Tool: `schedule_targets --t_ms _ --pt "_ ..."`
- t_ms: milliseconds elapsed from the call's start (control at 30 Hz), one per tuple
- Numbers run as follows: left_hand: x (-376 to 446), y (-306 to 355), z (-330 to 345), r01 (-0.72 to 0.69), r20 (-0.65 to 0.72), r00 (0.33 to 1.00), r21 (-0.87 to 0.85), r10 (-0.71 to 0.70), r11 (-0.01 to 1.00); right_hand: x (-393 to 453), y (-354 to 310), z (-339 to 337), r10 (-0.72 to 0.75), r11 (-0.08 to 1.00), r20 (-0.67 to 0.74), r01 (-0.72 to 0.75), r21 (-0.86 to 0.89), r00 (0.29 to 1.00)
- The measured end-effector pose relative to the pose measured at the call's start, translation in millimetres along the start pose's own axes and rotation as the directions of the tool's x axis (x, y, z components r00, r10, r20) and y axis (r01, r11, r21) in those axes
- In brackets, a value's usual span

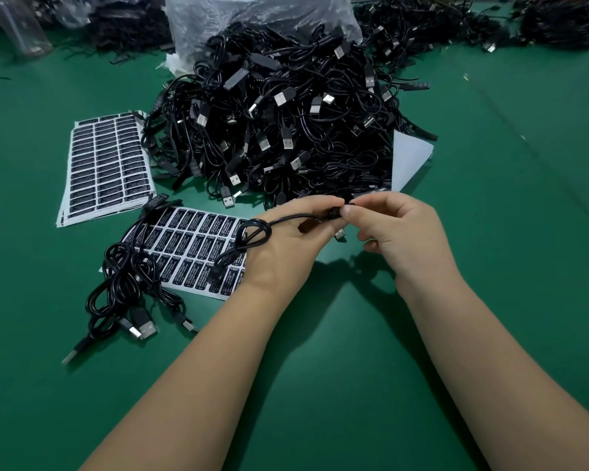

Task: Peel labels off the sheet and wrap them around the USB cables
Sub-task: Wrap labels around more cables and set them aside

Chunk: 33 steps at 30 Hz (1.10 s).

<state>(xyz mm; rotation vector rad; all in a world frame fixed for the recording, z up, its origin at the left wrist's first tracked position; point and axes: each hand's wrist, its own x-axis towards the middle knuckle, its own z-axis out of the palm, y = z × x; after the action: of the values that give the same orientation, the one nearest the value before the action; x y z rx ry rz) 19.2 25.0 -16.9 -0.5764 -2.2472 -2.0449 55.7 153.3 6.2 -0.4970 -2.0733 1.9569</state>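
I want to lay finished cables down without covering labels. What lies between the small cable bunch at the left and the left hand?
In the head view, the near label sheet lies between the small cable bunch and the left hand.

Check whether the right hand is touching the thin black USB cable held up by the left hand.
Touching. Head view: right hand fingertips pinch the thin black USB cable where left hand grips it.

The big heap of cables (286,113) sits at the middle of the table (490,232), with a plastic bag (252,15) behind it. Left of the heap lies a stack of label sheets (106,164); nearer the person, another label sheet (191,246) (partly under the left hand (286,246)). A small cable bundle (126,294) overlaps that sheet's left edge. The right hand (398,232) is beside the left.
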Motion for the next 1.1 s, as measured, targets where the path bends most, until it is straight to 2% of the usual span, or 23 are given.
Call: schedule_targets --t_ms 133,233,400,633,700,833,1100 --pt "1.6 1.4 0.8 0.148 0.0 0.989 -0.11 -0.149 0.983 1.3 -0.3 -2.4 0.035 0.999 -0.015 -0.034 0.034 0.999" --pt "2.1 2.8 -1.2 0.156 0.016 0.988 -0.178 -0.156 0.972 1.6 -1.5 -4.2 0.025 1.0 -0.001 -0.025 0.017 1.0" --pt "2.9 2.5 -1.6 0.168 0.035 0.986 -0.246 -0.164 0.955 -1.0 -3.7 -4.9 -0.077 0.997 -0.004 0.076 -0.032 0.997" --pt "3.1 2.1 -0.2 0.178 0.051 0.984 -0.28 -0.17 0.943 0.8 -2.1 -4.6 -0.018 1.0 -0.03 0.018 0.008 0.999" --pt "3.1 2.2 -0.2 0.183 0.055 0.983 -0.289 -0.174 0.94 1.6 -2.7 -5.6 -0.051 0.998 -0.036 0.05 -0.026 0.998" --pt "2.8 2.1 -1.2 0.201 0.067 0.979 -0.294 -0.19 0.934 3.4 -2.5 -7.4 -0.161 0.969 -0.059 0.146 -0.2 0.985" --pt "2.8 3.2 -0.7 0.223 0.091 0.975 -0.303 -0.204 0.927 6.3 1.8 -4.9 -0.217 0.928 -0.082 0.179 -0.327 0.973"
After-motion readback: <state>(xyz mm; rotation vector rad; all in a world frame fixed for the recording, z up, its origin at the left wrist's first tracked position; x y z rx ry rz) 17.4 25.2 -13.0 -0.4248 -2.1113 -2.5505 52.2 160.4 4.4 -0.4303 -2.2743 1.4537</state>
